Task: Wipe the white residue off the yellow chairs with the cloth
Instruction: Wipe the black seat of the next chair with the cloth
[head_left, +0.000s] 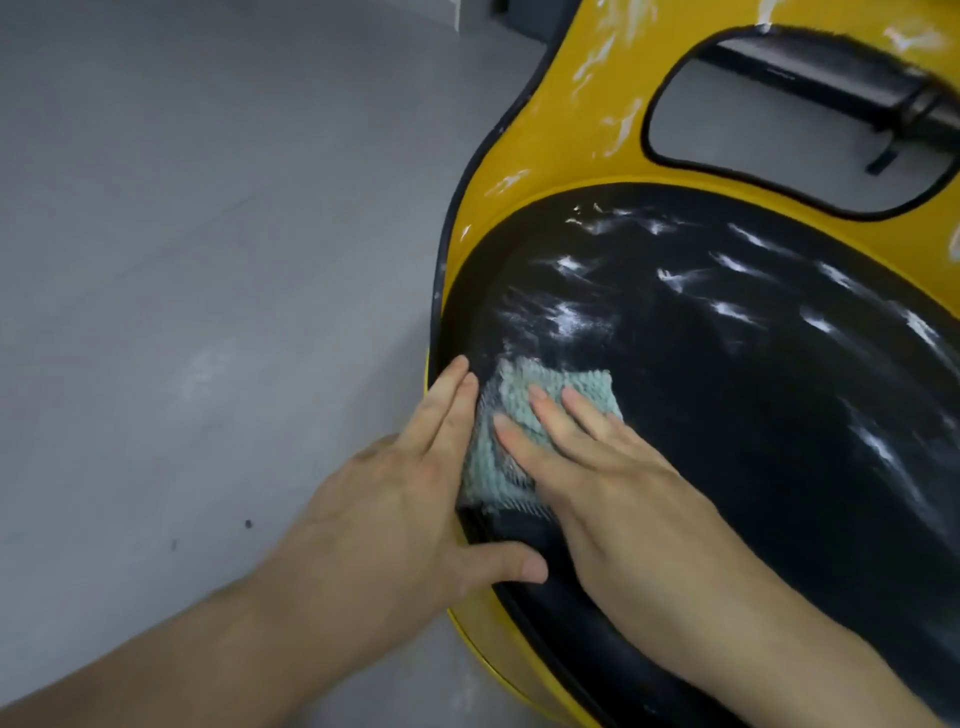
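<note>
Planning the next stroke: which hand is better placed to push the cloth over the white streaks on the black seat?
Probably the right hand: it lies flat on the cloth, with white streaks beyond its fingers. The left hand rests on the yellow chair, beside the cloth.

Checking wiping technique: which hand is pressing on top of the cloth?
The right hand, fingers flat across the cloth; the left hand lies alongside its left edge.
</note>
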